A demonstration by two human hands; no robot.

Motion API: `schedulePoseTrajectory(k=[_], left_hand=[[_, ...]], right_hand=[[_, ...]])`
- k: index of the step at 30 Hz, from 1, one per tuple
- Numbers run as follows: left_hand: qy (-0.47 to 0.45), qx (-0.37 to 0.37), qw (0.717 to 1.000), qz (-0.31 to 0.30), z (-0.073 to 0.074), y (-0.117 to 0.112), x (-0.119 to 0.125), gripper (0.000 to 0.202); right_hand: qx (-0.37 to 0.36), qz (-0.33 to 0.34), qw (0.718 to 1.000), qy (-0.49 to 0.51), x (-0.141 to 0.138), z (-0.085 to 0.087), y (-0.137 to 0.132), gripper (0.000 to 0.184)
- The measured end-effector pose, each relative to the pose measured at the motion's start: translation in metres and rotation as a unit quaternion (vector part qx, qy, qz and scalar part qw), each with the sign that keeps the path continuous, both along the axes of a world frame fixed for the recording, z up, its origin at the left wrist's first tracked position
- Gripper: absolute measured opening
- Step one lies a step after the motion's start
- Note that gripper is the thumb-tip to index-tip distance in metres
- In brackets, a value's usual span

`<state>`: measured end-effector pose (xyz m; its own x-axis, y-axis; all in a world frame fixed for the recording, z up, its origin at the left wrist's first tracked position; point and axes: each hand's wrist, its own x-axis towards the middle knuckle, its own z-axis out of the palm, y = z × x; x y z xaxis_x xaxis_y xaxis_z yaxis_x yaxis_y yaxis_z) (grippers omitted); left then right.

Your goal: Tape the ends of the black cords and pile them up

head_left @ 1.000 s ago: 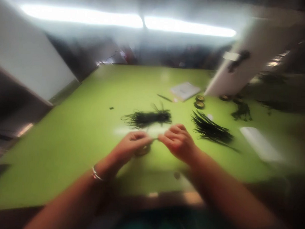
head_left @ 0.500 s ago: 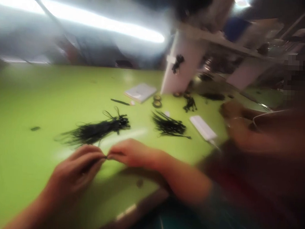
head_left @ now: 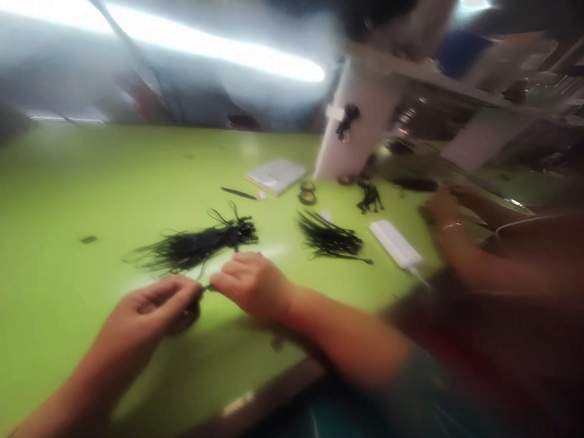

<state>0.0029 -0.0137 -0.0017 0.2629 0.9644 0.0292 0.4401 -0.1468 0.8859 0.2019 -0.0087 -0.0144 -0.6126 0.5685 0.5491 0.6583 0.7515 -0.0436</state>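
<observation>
My left hand (head_left: 159,307) pinches a thin black cord (head_left: 205,288) between thumb and fingers. A dark rounded shape shows under its fingertips, too blurred to make out. Close beside it my right hand (head_left: 254,283) is closed on the same cord, and a short dark end seems to stick up above its knuckles. Just beyond both hands lies a large bundle of black cords (head_left: 200,241), with loops at its upper side. To its right sits a second, shorter bundle of black cords (head_left: 332,235) on the green table (head_left: 45,287).
Behind the bundles are a white pad (head_left: 277,175), a black pen (head_left: 238,193) and small rolls of tape (head_left: 307,194). A white power strip (head_left: 395,244) lies to the right. Farther right, a co-worker's hand (head_left: 445,208) rests over the table. A white upright panel (head_left: 357,125) supports a shelf.
The view has shifted slightly, so the table things appear farther right. My left hand has turned, and my right hand's fingers have curled in more, with the cord still between the hands.
</observation>
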Motion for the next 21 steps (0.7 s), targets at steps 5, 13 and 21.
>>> schedulePoseTrajectory(k=[5, 13, 21], left_hand=[[0.087, 0.273, 0.956, -0.07, -0.002, -0.002, 0.0, 0.015], [0.095, 0.274, 0.952, -0.097, 0.0, 0.007, -0.001, 0.004], [-0.111, -0.23, 0.967, 0.011, -0.011, 0.018, -0.015, 0.035]], right_hand=[[-0.253, 0.043, 0.966, 0.031, 0.0, 0.019, -0.01, 0.026], [-0.255, 0.03, 0.965, 0.051, 0.01, 0.02, -0.007, 0.017], [0.055, 0.061, 0.994, -0.067, 0.015, 0.016, 0.0, 0.028]])
